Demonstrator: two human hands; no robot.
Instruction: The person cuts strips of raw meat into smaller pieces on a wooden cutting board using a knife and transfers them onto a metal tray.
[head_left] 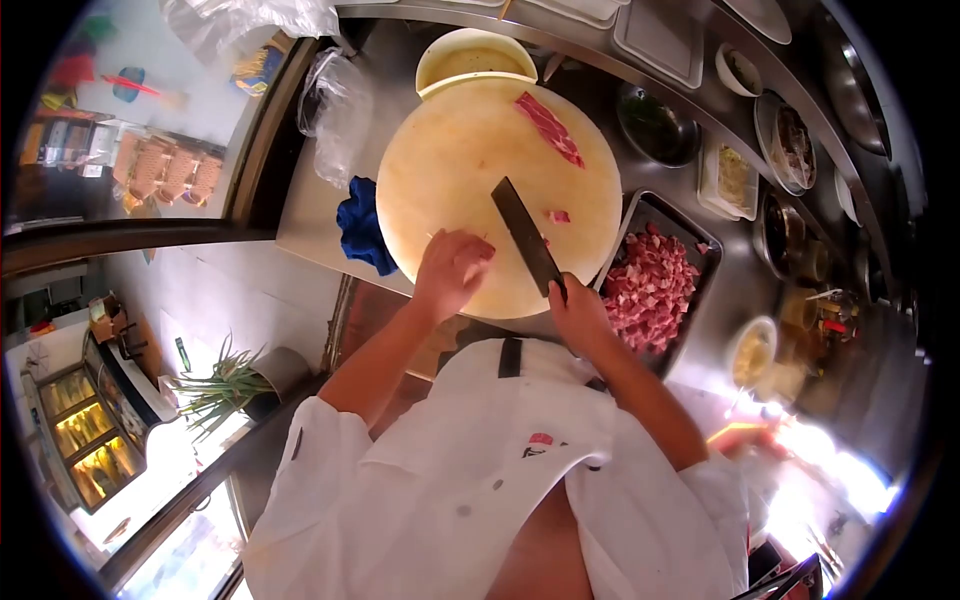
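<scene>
My right hand [580,318] grips the handle of a cleaver [526,232], whose dark blade lies slanted over the round cutting board [430,150]. Over the board's near left part, my left hand [453,270] has its fingers curled together. A small reddish bit shows at those fingertips, but I cannot tell whether it is meat. A long strip of raw meat [550,127] rests near the board's far right edge. Right of the blade lies a small piece of meat [559,216], and another tiny bit is partly hidden beside the blade.
A metal tray [708,270] of diced meat stands right of the board. Behind the board is a bowl [477,62]. A blue cloth [367,226] and a clear plastic bag [338,115] lie to the left. A dark pan [658,125] and a white container [728,180] stand right.
</scene>
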